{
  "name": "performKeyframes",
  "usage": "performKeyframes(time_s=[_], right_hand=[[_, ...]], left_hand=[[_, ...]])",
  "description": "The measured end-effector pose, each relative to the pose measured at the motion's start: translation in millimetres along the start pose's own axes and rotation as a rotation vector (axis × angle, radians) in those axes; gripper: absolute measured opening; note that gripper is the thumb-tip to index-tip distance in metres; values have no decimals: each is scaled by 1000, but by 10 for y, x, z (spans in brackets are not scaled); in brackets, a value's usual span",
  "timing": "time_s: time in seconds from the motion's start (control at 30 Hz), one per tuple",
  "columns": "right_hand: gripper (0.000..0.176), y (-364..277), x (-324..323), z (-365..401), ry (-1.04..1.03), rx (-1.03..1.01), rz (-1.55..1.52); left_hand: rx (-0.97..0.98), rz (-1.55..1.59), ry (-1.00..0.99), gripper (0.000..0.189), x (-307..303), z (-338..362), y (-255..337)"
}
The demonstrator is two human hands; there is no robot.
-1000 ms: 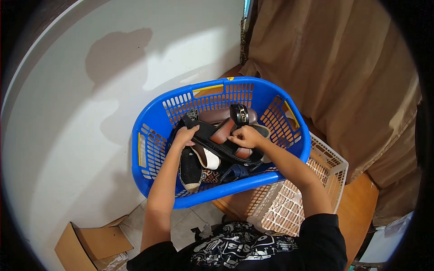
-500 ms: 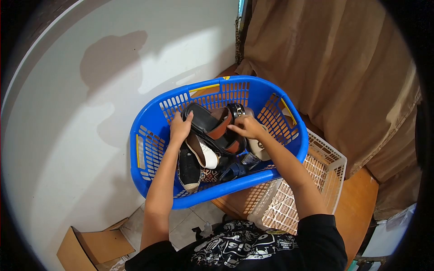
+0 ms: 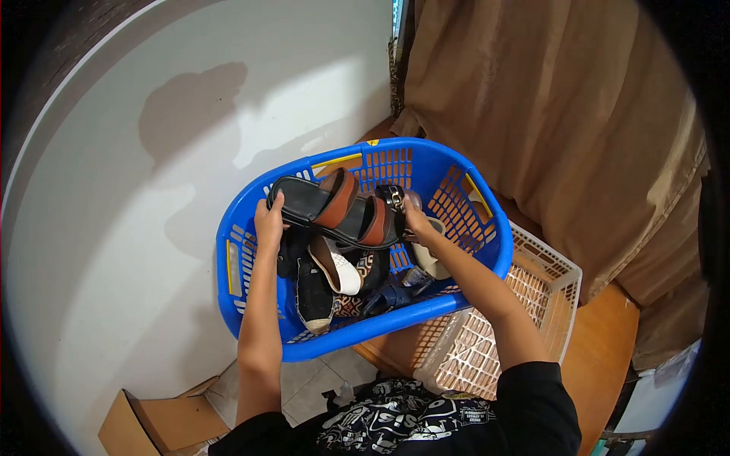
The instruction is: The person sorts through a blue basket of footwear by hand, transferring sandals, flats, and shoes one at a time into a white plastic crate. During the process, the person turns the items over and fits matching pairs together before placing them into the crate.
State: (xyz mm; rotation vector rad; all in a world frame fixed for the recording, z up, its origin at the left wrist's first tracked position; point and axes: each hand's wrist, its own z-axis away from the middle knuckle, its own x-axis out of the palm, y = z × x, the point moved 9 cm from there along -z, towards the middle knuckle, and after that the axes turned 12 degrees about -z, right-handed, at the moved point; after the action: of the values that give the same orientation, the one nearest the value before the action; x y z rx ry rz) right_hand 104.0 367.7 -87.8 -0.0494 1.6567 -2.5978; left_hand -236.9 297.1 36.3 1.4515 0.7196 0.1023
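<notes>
A black sandal with two brown straps [image 3: 334,209] lies tilted across the blue laundry basket [image 3: 380,308], lifted over the other shoes. My left hand [image 3: 271,220] grips its heel end, thumb on top of the sole. At the toe end, my right hand [image 3: 417,223] is closed around the sandal's edge. Below it in the basket are a white shoe [image 3: 336,267], a black espadrille [image 3: 313,292] and a dark blue shoe [image 3: 389,296]. Close to my right hand sit a black shoe with a gold chain [image 3: 391,196] and a cream shoe [image 3: 431,261].
A cream plastic crate [image 3: 487,342] stands on the wooden table [image 3: 601,342], partly under the basket. A brown curtain [image 3: 547,106] hangs behind on the right, and a white wall [image 3: 99,228] rises on the left. An open cardboard box [image 3: 163,418] is on the floor at lower left.
The sandal has come up and left, from lying slanted among the shoes to nearly level across the basket. My left hand moved left with it; my right hand shifted from its strap to its toe end.
</notes>
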Motion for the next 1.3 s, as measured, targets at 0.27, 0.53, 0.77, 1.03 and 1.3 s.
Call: performKeyframes(time_s=[0.27,0.53,0.77,1.03,1.3], right_hand=[[83,-213,415,491,-203,271,-646],[77,-185,244,328,-57,97,-705],[79,-166,75,289,26,103,-661],[88,-392,-72,401,82,-66,-589],[85,-617,-128,251,37,-243,-614]], left_hand=[[-65,231,-61,35,53,43,2],[53,119,-89,45,112,17,31],[136,143,-140,49,246,73,91],[269,82,-135,51,353,124,149],[302,-60,-40,48,266,143,233]])
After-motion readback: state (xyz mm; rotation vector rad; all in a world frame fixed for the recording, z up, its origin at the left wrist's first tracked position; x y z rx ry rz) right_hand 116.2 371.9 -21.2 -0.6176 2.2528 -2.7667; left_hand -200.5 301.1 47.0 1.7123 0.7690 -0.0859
